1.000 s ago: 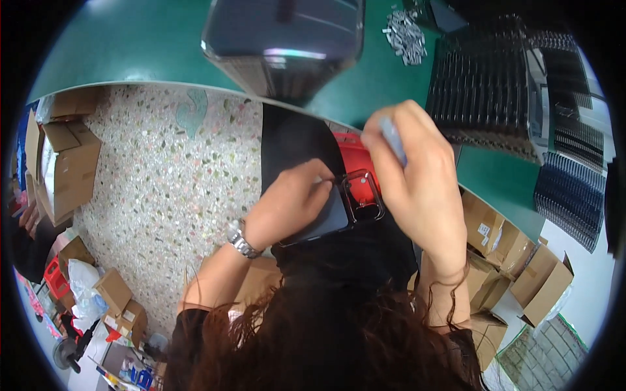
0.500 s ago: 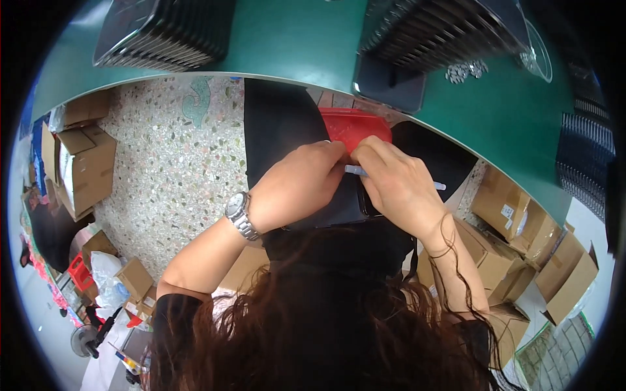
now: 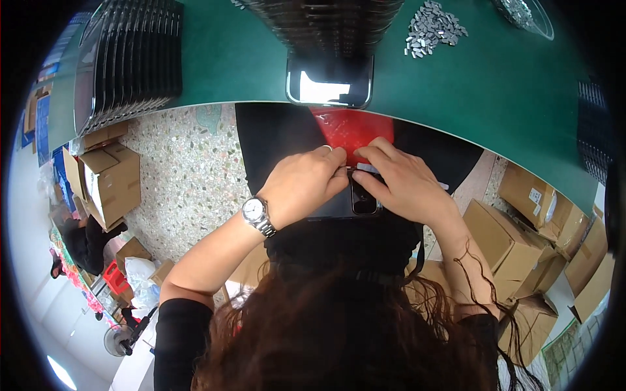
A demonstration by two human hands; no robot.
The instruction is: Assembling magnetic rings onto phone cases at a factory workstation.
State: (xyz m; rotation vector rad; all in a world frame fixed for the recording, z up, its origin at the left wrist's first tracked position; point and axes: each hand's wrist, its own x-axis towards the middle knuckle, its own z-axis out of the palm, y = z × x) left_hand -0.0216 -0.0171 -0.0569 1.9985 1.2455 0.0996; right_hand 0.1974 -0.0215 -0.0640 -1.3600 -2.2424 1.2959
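A dark, flat phone-like panel [image 3: 329,207] with a black oval frame [image 3: 364,201] at its right side lies in my lap, partly under both hands. My left hand [image 3: 306,181] is closed over its far edge, thumb and fingers together. My right hand [image 3: 414,189] is curled round a pale pen-like stick [image 3: 369,168], whose other end pokes out past the hand. The two hands' fingertips nearly meet; any small piece between them is hidden. Just beyond them, a shiny red sheet or bag [image 3: 355,127] spreads over my lap.
On the green table [image 3: 228,58] stand a row of dark panels [image 3: 130,65] and another dark stack [image 3: 326,26]. One panel [image 3: 329,81] lies at the table edge. Small grey pieces [image 3: 433,29] are heaped near a clear dish [image 3: 531,16]. Cardboard boxes [image 3: 111,186] stand either side.
My view has shifted, so the table stacks and grey pieces appear farther left. Both hands stay close together over the panel, and the right fingers are a little straighter, exposing more of the oval frame.
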